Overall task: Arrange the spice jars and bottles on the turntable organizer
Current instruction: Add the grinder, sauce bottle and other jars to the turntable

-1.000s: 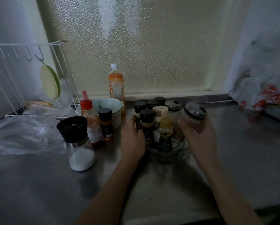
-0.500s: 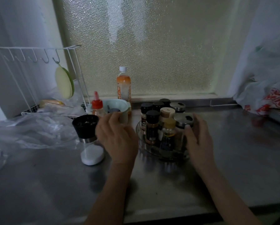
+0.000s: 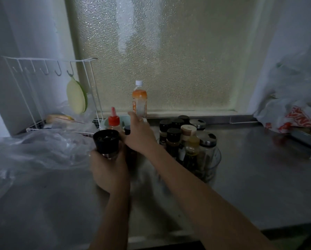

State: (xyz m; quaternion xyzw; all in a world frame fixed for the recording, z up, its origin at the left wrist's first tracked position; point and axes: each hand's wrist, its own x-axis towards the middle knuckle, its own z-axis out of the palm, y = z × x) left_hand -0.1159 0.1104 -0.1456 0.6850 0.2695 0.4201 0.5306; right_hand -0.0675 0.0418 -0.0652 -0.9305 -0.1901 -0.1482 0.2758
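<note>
left hand [image 3: 108,170] now clamped round black-capped clear glass grinder [image 3: 106,141], right hand [image 3: 139,136] crossed over onto small dark-lidded jar [image 3: 127,129] beside it, fingers' closure hidden; both away from crowded clear turntable organizer [image 3: 215,159], likely next aboard.

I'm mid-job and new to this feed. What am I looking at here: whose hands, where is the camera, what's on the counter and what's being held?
There is no machine: a person works with bare hands, and the single camera sits on their head, looking forward and down. The left hand grips a black-topped grinder. The right hand reaches across to the left, over a small dark-capped jar; whether it grips it is hidden. On the steel counter, the clear turntable organizer already holds a cluster of jars. Behind the hands stand a red-capped squeeze bottle and an orange drink bottle. A wire rack stands to the left, plastic bags on both sides.
</note>
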